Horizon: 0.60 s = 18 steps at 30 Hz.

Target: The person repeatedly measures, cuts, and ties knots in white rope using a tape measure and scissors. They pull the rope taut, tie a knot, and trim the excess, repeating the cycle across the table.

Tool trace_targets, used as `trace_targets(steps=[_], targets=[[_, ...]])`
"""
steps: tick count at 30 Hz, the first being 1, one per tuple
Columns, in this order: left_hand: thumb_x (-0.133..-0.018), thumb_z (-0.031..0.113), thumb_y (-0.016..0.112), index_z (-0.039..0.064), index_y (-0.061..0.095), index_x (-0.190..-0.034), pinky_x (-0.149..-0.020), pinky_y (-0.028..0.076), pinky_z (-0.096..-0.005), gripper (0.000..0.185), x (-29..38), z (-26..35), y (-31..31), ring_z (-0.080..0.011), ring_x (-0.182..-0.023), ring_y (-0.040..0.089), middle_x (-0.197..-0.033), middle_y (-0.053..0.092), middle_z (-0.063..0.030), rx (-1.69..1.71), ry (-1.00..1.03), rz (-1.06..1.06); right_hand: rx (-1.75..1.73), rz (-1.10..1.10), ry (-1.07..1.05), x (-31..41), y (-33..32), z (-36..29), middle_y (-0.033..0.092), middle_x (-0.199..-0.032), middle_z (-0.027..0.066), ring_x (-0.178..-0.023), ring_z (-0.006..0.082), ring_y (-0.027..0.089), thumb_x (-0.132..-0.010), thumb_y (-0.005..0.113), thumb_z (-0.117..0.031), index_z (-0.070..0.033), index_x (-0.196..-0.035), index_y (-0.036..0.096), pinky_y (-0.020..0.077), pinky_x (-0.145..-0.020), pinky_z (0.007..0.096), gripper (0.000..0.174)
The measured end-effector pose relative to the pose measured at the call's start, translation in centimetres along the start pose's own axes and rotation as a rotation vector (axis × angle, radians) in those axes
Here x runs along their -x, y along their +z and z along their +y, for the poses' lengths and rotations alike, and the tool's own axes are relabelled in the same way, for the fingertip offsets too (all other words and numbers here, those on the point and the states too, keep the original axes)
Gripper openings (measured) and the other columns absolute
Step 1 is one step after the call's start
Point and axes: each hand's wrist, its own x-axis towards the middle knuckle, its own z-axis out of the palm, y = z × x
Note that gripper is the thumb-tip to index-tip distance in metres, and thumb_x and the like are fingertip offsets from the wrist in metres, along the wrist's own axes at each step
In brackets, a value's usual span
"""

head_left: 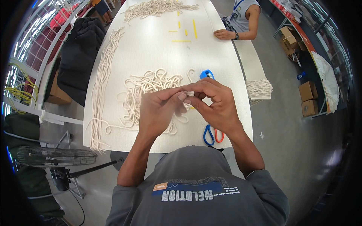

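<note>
My left hand and my right hand meet above the table, thumbs and fingertips pinching a small whitish piece, seemingly a cord end. Fingers cover most of it. Beneath and left of my hands lies a loose tangle of cream cotton cord, one strand curling up beside the right fingers. Just beyond my right hand a blue tape dispenser shows partly. Scissors with one blue and one red handle loop lie below my right wrist, their blades hidden by the hand.
Straight cords line the left side of the white table. More cord and yellow tape strips lie at the far end. A co-worker's hand rests on the right edge. Bundled cord sits on a bench; a floor fan stands left.
</note>
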Motion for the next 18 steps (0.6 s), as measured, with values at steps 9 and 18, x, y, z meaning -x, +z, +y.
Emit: trace_targets(steps=[9,18], targets=[[-0.094,0.003,0.068,-0.005,0.072,-0.113,-0.066,0.050,-0.0198,0.021,-0.2,-1.0,0.0,-0.0081,-0.078,0.066,-0.087,0.074,-0.0085,0.108,-0.005,-0.063,-0.106,0.022,0.142,1.3,0.1,1.0,0.069,-0.093,0.0094,-0.083,0.0143,0.069,-0.086,0.070,0.011,0.003,-0.098,0.072,0.0564,-0.073,0.0246,0.015],[-0.092,0.005,0.071,-0.003,0.074,-0.108,-0.073,0.054,-0.0220,0.018,-0.1,-1.7,0.6,-0.0098,-0.083,0.069,-0.092,0.075,-0.0085,-0.130,-0.085,-0.111,0.084,0.169,0.114,2.7,0.5,1.2,0.070,-0.085,0.0122,-0.072,0.0181,0.072,-0.085,0.070,0.007,0.002,-0.094,0.071,0.0568,-0.061,0.0278,0.011]])
